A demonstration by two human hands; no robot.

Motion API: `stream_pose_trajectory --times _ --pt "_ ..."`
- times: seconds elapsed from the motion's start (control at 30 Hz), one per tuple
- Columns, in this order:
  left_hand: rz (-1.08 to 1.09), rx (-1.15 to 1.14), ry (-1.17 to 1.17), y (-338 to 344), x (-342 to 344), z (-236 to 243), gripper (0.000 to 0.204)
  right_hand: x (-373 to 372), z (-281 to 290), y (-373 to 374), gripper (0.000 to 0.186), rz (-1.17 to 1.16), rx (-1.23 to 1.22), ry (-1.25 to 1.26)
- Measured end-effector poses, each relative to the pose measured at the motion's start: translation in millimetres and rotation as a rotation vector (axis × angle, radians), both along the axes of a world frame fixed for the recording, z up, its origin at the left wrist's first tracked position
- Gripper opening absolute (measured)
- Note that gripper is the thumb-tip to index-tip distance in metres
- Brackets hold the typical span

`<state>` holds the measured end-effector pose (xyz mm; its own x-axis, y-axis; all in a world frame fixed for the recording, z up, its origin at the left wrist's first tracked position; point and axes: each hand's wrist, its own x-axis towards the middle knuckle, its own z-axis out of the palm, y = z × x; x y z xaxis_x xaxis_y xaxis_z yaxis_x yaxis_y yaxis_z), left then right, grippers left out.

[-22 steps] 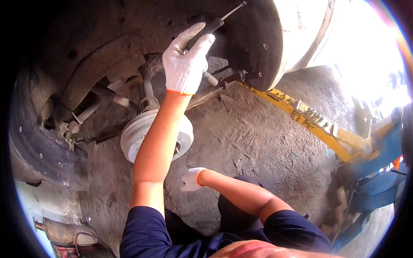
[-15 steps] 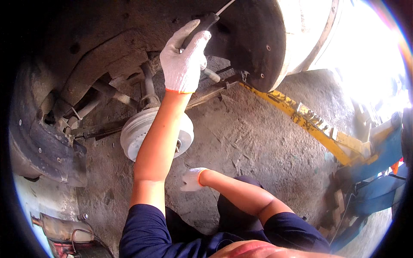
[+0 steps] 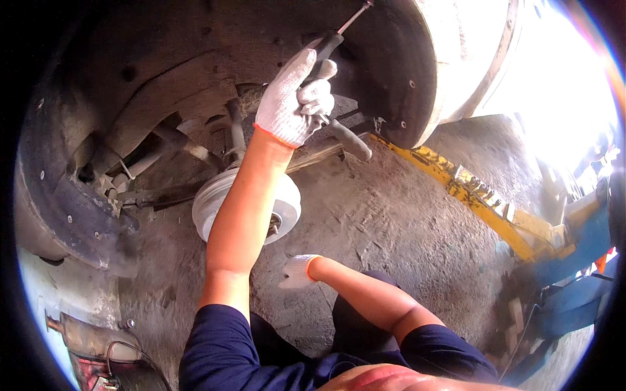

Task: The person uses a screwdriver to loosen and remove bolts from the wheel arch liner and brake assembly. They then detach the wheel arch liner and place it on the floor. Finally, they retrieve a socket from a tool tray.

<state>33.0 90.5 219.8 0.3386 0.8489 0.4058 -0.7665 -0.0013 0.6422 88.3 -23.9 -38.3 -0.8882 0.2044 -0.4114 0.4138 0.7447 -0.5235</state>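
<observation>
My left hand (image 3: 300, 98), in a white knit glove with an orange cuff, is raised inside the wheel arch. It is closed around the black handle of a screwdriver (image 3: 329, 45), whose thin metal shaft points up and right. A grey rod with a rounded end (image 3: 352, 140) sticks out below the fingers; whether the hand also holds it, I cannot tell. Under my left forearm sits a round, pale metal brake drum (image 3: 207, 202), partly covered by the arm. My right hand (image 3: 300, 271), gloved too, hangs low over my leg with loose fingers and nothing visible in it.
The dark wheel arch (image 3: 163, 45) curves overhead. A yellow lift arm (image 3: 482, 202) runs from under the vehicle to a blue lift post (image 3: 567, 293) on the right. Rough concrete floor (image 3: 365, 215) lies below. At lower left stands a metal cylinder on a red base (image 3: 98, 342).
My left hand has lowered and shifted right with the screwdriver, baring more of its shaft. The grey rod has moved right and down and shows longer. My right hand has hardly moved.
</observation>
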Motion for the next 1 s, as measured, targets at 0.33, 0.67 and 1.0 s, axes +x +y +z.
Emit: stream_pose_trajectory --times 0.33,0.67,1.0 --pt "1.963 1.281 1.045 8.1 -6.2 20.5 0.037 -8.3 -8.6 3.9 0.062 -0.021 0.056 0.072" --pt "1.544 1.028 0.649 -3.2 14.5 18.7 0.029 41.1 58.1 28.5 0.049 -0.151 0.127 0.229" --pt "1.81 1.16 0.818 21.3 27.5 -2.7 0.049 45.4 214.6 264.7 0.04 -0.606 0.874 0.427"
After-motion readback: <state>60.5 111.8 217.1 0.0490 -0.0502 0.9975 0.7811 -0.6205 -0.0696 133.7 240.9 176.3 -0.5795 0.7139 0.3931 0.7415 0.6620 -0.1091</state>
